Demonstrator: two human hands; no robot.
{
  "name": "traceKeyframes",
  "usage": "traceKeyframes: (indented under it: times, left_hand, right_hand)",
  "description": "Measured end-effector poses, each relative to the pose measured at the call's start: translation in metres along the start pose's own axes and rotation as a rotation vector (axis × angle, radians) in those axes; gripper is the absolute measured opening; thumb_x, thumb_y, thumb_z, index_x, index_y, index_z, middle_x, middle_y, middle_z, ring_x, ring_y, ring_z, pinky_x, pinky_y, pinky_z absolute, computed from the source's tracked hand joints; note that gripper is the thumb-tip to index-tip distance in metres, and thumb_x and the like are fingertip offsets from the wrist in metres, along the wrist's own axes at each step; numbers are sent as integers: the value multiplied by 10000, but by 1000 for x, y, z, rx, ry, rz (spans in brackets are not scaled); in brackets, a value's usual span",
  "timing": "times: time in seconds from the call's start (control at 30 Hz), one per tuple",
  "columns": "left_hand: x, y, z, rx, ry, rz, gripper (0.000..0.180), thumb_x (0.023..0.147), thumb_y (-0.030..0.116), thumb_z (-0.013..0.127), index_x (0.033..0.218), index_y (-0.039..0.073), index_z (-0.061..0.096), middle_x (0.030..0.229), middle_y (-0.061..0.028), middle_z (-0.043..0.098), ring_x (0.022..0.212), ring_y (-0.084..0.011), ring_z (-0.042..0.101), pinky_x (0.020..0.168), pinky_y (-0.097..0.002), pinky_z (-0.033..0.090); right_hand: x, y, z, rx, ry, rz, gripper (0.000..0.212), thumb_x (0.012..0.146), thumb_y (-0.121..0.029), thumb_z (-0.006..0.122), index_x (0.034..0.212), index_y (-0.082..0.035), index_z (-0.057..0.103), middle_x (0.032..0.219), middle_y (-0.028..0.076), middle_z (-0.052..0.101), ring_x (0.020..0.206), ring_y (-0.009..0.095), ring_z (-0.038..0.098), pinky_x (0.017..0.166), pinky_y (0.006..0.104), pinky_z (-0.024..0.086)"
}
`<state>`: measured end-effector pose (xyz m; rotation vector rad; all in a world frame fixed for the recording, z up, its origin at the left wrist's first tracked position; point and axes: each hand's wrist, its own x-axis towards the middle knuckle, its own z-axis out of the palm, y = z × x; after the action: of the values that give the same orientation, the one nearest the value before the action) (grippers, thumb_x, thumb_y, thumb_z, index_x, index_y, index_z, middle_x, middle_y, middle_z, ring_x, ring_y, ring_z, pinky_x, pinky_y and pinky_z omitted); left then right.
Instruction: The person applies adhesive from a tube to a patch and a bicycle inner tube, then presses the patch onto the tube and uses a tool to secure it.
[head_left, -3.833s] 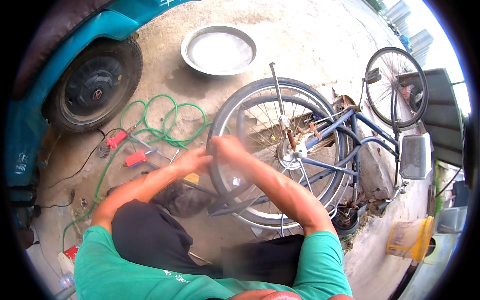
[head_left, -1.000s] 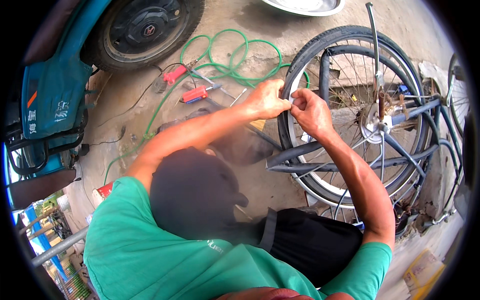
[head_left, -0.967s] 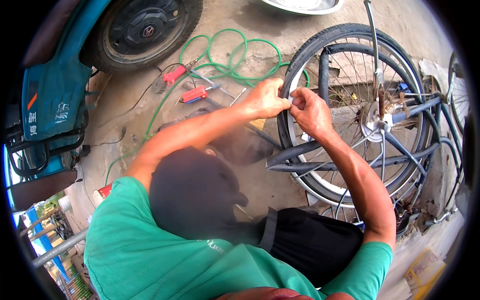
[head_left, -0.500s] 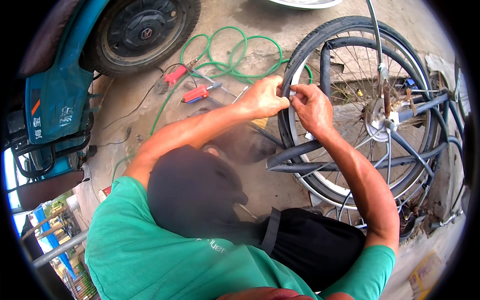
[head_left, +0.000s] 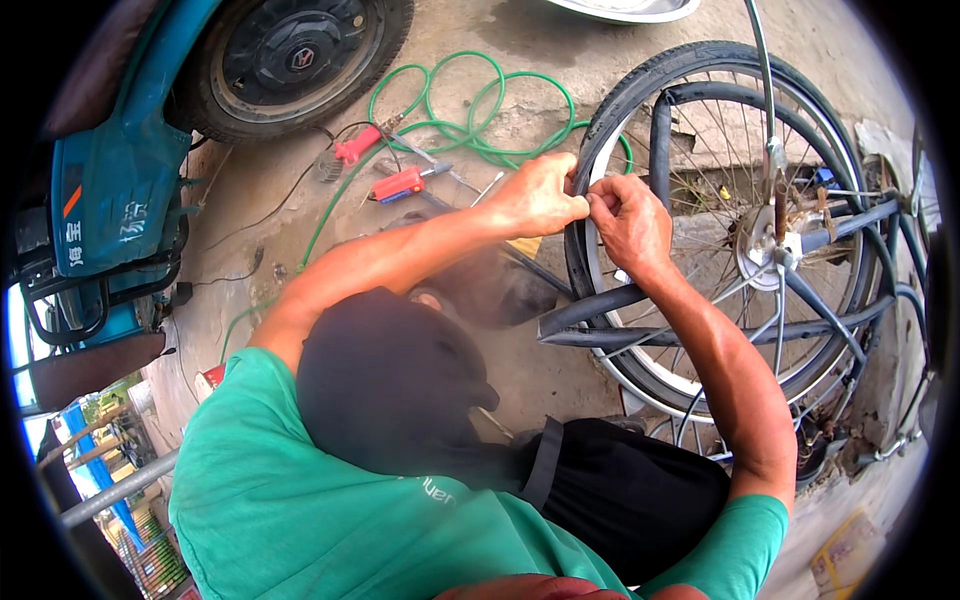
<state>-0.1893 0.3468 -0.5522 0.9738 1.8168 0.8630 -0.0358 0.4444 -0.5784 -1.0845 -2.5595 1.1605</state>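
Note:
A bicycle wheel stands at the right, its black tyre [head_left: 621, 101] around a silver rim [head_left: 597, 268]. A dark inner tube [head_left: 661, 145] hangs loose out of the tyre and lies across the spokes, with a bent loop [head_left: 595, 308] below my hands. My left hand [head_left: 545, 197] is closed on the tyre's left side, its thumb pointing at the rim. Right beside it, my right hand [head_left: 634, 222] has thumb and fingers pinched together at the rim's edge. Whatever lies between those fingertips is too hidden to make out.
A red-handled tool [head_left: 357, 146] and a red-and-blue one [head_left: 399, 185] lie on the ground by a coiled green hose [head_left: 470, 130]. A teal vehicle [head_left: 110, 210] with a black wheel [head_left: 290, 60] stands at the left. A metal basin [head_left: 630, 10] is at the top.
My right fingers have drawn together into a tighter pinch at the rim. The left hand keeps its place on the tyre. The whole view has shifted slightly.

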Motion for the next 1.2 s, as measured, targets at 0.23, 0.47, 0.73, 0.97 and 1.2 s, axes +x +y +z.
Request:
traceKeyframes:
  times: [0.23, 0.47, 0.73, 0.97, 1.2]
  left_hand:
    - [6, -15, 3, -18, -27, 31, 239, 799, 96, 665, 979, -39, 583, 913, -116, 708, 840, -139, 652, 719, -331, 534]
    - [5, -15, 4, -115, -67, -24, 279, 814, 74, 657, 1055, -49, 590, 990, -133, 722, 906, -154, 668, 785, -332, 537]
    - [7, -15, 3, -57, -72, -14, 294, 812, 92, 668, 1060, -48, 592, 989, -134, 727, 916, -157, 672, 798, -332, 537]
    - [5, -14, 0, -39, -41, -6, 271, 804, 113, 683, 1003, -43, 584, 931, -120, 713, 871, -141, 656, 748, -329, 534]
    - [5, -16, 2, -38, -23, 19, 254, 800, 126, 694, 952, -32, 566, 875, -100, 687, 830, -127, 632, 697, -324, 528]
  right_hand:
    - [0, -2, 0, -12, 22, -29, 161, 897, -242, 642, 965, -111, 707, 1009, 100, 685, 955, 329, 675, 832, 446, 524]
    - [-2, 7, 2, 4, 41, -81, 180, 886, -209, 636, 1010, -118, 729, 1011, 98, 691, 959, 323, 682, 840, 436, 536]
    - [-6, 15, 4, 13, 116, -232, 128, 836, -117, 706, 959, -85, 724, 793, 74, 621, 720, 241, 652, 681, 368, 523]
    - [-8, 9, -1, -10, 14, -196, 171, 854, -164, 641, 980, -112, 744, 946, 97, 682, 908, 321, 683, 805, 437, 549]
    - [-10, 11, -1, -12, 56, -268, 205, 814, -127, 653, 998, -114, 741, 894, 96, 664, 855, 322, 676, 756, 433, 552]
